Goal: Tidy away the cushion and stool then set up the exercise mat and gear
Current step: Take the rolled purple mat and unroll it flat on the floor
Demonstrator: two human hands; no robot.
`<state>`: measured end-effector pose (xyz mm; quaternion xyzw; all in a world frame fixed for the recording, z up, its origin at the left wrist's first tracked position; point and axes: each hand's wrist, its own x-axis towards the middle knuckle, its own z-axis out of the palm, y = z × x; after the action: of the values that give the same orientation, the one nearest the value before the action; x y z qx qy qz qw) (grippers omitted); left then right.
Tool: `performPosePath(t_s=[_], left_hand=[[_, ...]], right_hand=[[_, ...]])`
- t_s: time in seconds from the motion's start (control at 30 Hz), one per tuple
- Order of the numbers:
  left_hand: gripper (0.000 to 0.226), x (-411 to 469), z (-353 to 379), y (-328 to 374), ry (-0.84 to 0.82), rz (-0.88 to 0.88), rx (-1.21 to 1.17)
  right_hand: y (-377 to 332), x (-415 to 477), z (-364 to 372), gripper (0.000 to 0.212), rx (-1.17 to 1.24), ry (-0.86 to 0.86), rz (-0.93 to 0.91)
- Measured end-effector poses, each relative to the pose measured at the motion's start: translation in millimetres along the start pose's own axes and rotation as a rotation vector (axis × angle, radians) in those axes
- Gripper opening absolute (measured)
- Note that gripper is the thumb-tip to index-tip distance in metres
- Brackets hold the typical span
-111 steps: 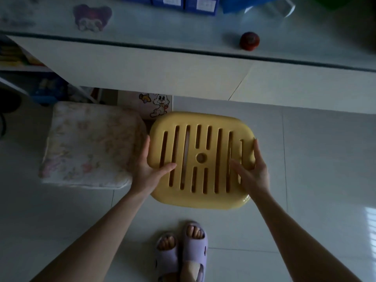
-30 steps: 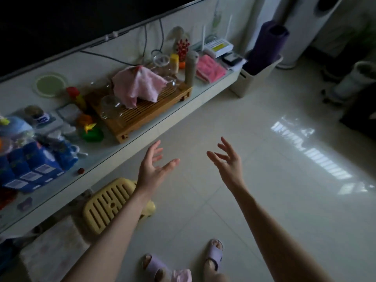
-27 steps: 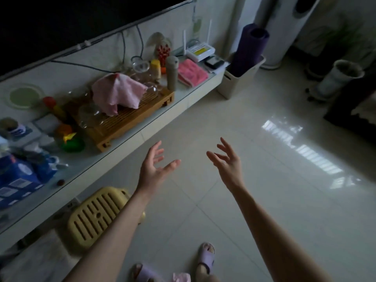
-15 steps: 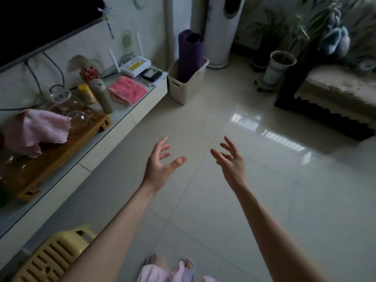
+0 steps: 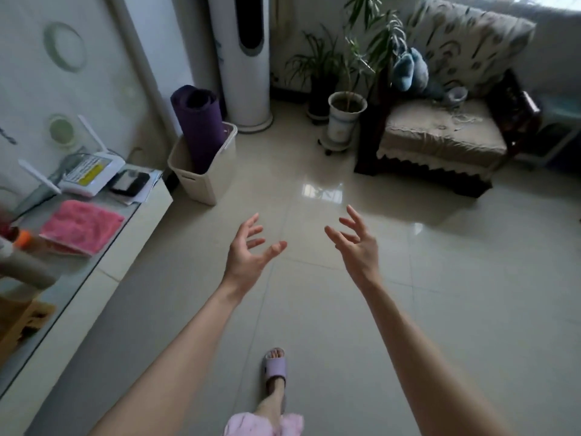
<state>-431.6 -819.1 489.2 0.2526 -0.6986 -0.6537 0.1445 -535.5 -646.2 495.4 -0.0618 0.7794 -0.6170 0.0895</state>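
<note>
A rolled purple exercise mat (image 5: 198, 124) stands upright in a beige bin (image 5: 207, 171) at the end of the low white TV bench (image 5: 125, 234), ahead and to the left. My left hand (image 5: 248, 253) and my right hand (image 5: 356, 243) are both raised over the tiled floor, fingers spread, holding nothing. They are well short of the bin. The stool and the cushion are out of view.
A white tower fan (image 5: 243, 58) stands behind the bin. Potted plants (image 5: 344, 121) and an armchair (image 5: 440, 136) sit at the back right. A router (image 5: 91, 171) and a pink cloth (image 5: 81, 226) lie on the bench. Bare tile lies ahead.
I let go of the yellow stool by the bench and turned right. The stool has slid out of view, and the bin with the mat has come closer.
</note>
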Motion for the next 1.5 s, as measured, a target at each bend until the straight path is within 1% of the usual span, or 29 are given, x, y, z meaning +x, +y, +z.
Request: performPosePath(t_s=[0.03, 0.13, 0.27, 0.4, 0.53, 0.73, 0.83, 1.03, 1.07, 1.13, 1.2, 1.3, 1.33, 1.5], left_hand=[[0.082, 29.7, 8.5, 6.9, -0.006, 0.004, -0.006], [0.086, 81.3, 22.4, 24.5, -0.033, 0.019, -0.006], [0.096, 157.3, 36.7, 41.8, -0.057, 0.022, -0.015], [0.092, 227.0, 52.1, 47.7, -0.037, 0.012, -0.01], [0.096, 295.4, 64.6, 49.8, 0.003, 0.008, -0.027], [0.091, 415.8, 81.3, 63.2, 0.148, -0.022, -0.063], [0.093, 469.0, 90.9, 74.5, 0.211, -0.04, -0.093], [0.091, 544.7, 84.2, 79.1, 0.384, -0.075, -0.125], [0.09, 562.7, 77.1, 77.6, 0.43, -0.079, -0.141], [0.087, 577.2, 71.5, 78.8, 0.45, -0.084, -0.147], [0.086, 609.8, 56.2, 75.0, 0.533, -0.093, -0.17], [0.08, 645.2, 39.1, 74.0, 0.577, -0.1, -0.177], [0.078, 667.4, 27.4, 70.4, 0.611, -0.096, -0.183], [0.082, 734.1, -18.2, 65.7, 0.712, -0.131, -0.213]], right_hand=[[-6.4, 28.4, 0.9, 0.069, -0.002, 0.014, 0.005], [-21.7, 79.9, 4.9, 0.07, -0.001, 0.013, -0.006], [-35.3, 154.8, 13.0, 0.069, 0.014, 0.028, -0.013], [-35.0, 227.5, 24.7, 0.068, 0.03, 0.039, -0.005], [-34.5, 303.0, 43.8, 0.066, 0.043, 0.014, 0.0], [-47.2, 447.8, 77.1, 0.065, 0.05, -0.127, -0.001], [-60.4, 515.1, 94.7, 0.064, 0.035, -0.183, -0.013], [-74.1, 599.7, 138.3, 0.062, -0.005, -0.334, -0.005], [-76.0, 620.0, 155.8, 0.062, -0.008, -0.372, -0.007], [-79.8, 636.3, 170.1, 0.061, -0.01, -0.4, -0.002], [-85.9, 670.2, 207.6, 0.061, -0.028, -0.471, -0.017], [-94.9, 703.3, 246.1, 0.062, -0.028, -0.533, -0.029], [-97.2, 722.2, 269.6, 0.061, -0.026, -0.556, -0.037], [-107.9, 778.5, 349.2, 0.061, -0.063, -0.661, -0.035]])
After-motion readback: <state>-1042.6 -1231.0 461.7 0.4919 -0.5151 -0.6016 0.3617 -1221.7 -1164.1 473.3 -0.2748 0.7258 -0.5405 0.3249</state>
